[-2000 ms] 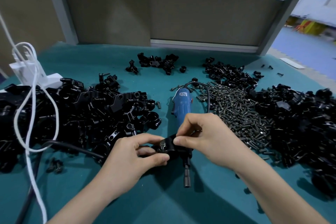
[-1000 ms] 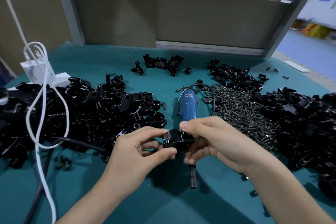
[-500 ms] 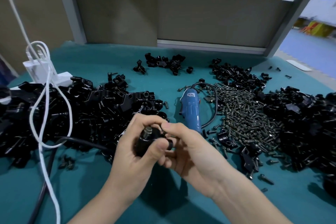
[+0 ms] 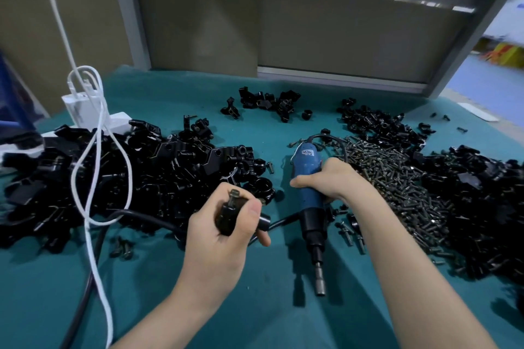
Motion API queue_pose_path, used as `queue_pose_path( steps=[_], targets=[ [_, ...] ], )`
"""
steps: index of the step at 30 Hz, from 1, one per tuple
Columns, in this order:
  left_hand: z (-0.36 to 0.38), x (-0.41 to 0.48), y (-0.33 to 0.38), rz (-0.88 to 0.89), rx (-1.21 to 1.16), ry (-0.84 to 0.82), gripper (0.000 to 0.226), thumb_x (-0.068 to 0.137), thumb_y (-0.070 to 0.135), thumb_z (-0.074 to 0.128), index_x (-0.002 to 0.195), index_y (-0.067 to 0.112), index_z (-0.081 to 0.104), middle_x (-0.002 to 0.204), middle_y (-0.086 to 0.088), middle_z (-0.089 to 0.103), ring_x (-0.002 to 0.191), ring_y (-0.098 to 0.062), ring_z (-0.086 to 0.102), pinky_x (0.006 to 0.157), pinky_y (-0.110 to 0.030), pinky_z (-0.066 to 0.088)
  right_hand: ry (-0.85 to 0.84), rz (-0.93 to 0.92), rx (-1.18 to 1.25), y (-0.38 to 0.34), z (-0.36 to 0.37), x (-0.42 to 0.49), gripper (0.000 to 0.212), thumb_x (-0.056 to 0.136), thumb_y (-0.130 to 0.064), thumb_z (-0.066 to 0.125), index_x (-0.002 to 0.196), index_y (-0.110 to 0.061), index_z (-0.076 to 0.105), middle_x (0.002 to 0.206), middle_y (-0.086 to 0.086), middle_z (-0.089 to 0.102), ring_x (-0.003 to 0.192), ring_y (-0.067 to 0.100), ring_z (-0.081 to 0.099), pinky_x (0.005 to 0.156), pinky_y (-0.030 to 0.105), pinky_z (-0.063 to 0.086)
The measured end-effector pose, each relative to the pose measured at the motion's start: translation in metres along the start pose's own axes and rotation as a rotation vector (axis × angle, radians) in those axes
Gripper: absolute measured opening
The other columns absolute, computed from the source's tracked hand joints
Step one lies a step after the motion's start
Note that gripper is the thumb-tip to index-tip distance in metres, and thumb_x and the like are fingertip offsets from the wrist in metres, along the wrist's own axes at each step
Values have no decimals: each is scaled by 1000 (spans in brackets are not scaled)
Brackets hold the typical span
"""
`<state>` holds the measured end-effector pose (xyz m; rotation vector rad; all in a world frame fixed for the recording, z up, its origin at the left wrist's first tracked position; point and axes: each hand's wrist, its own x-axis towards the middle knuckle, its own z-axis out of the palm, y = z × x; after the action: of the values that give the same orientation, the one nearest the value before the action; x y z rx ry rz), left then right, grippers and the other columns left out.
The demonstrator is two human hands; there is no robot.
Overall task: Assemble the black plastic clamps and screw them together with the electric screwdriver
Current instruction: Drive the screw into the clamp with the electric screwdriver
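Shifted off the clamp [image 4: 228, 214], the right grip [image 4: 333, 181] is now curled round the electric screwdriver [image 4: 307, 160]; the clamp is clutched by the left grip [image 4: 218, 241].

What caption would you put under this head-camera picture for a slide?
Left hand holds a black clamp with its screw sticking up; right hand grips the blue electric screwdriver.

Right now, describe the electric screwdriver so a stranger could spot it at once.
On the teal table, find the gap between the black clamp heap and the grey screw pile. The electric screwdriver is there, gripped by the right hand: the only blue tool, its metal bit pointing toward the camera.
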<state>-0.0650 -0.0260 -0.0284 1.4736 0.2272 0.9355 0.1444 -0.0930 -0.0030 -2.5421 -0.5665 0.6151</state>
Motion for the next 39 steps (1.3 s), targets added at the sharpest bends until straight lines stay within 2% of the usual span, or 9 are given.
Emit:
queue_pose_path(
  steps=[2,5,9,11,14,19,26,31,39],
  targets=[
    [-1,0,-1,-31,-22,-2,33,79,41,56,76,7,53,59,-19,59,38,-2,51,45,-7,37,-10,27,222,2,1,6,43,65,-35,82,91,-8,60,86,9,67,70,22,65,56,29,55],
    [-2,3,-2,-49,6,-7,35,78,43,56,75,9,54,57,-14,60,39,-3,52,45,-9,37,-77,21,754,1,-6,7,58,56,-30,82,103,-5,59,76,6,71,61,18,66,53,25,53],
    [-4,3,-7,-42,219,-23,33,77,48,54,72,15,56,54,0,64,47,-13,60,53,-19,45,-168,-290,1478,-7,-20,5,48,71,-43,66,98,-6,54,62,0,60,47,12,51,44,18,46],
    [-3,1,-9,-16,314,-35,32,77,46,54,71,16,56,52,0,63,46,-14,58,52,-15,43,-281,-368,1829,-17,-27,0,39,79,-45,59,87,-6,58,68,0,54,56,13,50,49,19,47],
    [-3,0,-11,-11,369,-52,33,78,45,55,72,13,56,54,-1,64,46,-14,55,51,-12,41,-289,-430,2201,-32,-33,-8,28,88,-25,58,104,-3,52,94,11,62,77,25,65,59,32,59],
    [-2,-1,-11,-26,371,-61,39,77,47,55,73,8,56,53,-5,63,41,-5,48,47,-11,37,-222,-381,2214,-39,-33,-17,25,85,-22,63,103,-9,51,80,3,64,48,11,52,46,20,48],
    [-1,-1,-12,-2,406,-56,37,78,45,55,72,9,54,52,0,63,42,-5,49,50,-11,38,-83,-435,1924,-54,-33,-27,22,88,-25,60,100,-13,46,74,0,60,47,8,47,45,20,44],
    [-3,-1,-11,-9,429,-47,40,78,47,54,73,8,54,51,-3,63,42,-8,49,50,-15,40,-51,-499,1893,-60,-33,-32,19,88,-24,58,98,-14,45,73,-1,60,47,8,45,45,20,43],
    [0,-2,-10,-38,483,-59,43,73,51,54,71,8,54,54,-12,60,50,-27,54,56,-39,45,-45,-585,1814,-61,-34,-36,11,90,-24,54,93,-17,47,76,-2,59,48,8,44,47,20,41]
  ],
)
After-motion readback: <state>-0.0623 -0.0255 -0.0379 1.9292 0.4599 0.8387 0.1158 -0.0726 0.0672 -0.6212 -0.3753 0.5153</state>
